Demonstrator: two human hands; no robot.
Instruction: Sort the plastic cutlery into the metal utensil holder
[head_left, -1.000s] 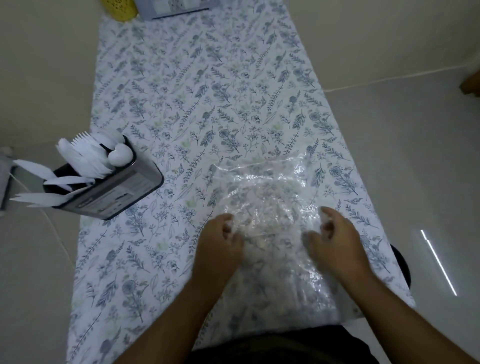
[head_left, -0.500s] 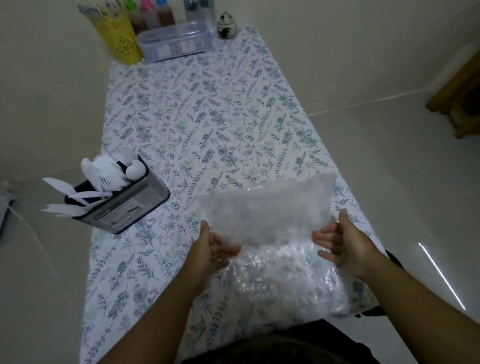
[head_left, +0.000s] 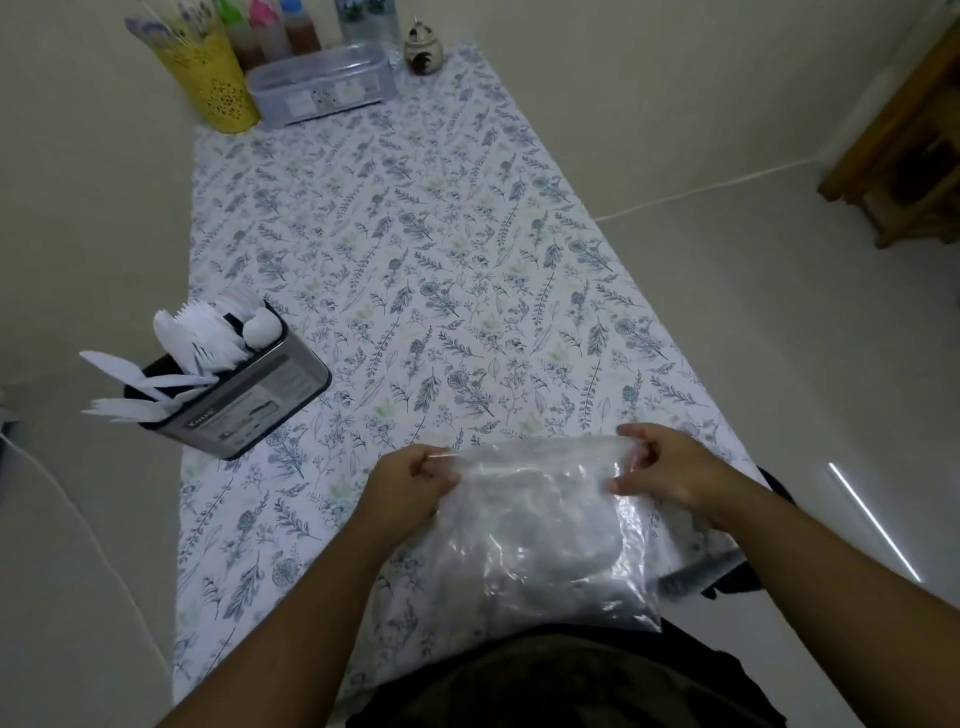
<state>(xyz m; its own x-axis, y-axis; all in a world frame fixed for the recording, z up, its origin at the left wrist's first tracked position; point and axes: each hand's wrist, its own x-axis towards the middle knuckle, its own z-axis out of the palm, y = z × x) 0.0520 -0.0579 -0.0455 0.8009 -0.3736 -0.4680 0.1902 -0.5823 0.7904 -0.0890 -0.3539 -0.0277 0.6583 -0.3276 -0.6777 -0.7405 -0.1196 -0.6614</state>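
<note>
Clear plastic bag (head_left: 540, 535): lay at near edge of floral-clothed table (head_left: 415, 234); left hand (head_left: 415, 480) and right hand (head_left: 662, 467) each had fingers pinching its top edge. Metal utensil holder (head_left: 254, 397): stood at table's left edge, well apart from bag, holding white plastic cutlery (head_left: 192, 338). Far end: yellow perforated cup (head_left: 213, 85), clear lidded box (head_left: 322, 85), small ceramic jar (head_left: 422, 52).

A home dining spot — a narrow table (head_left: 415, 218) under a floral cloth, with condiment bottles (head_left: 270, 31), a small ceramic pot (head_left: 423, 52), plain walls and wooden furniture (head_left: 904, 156) — all domestic.
</note>
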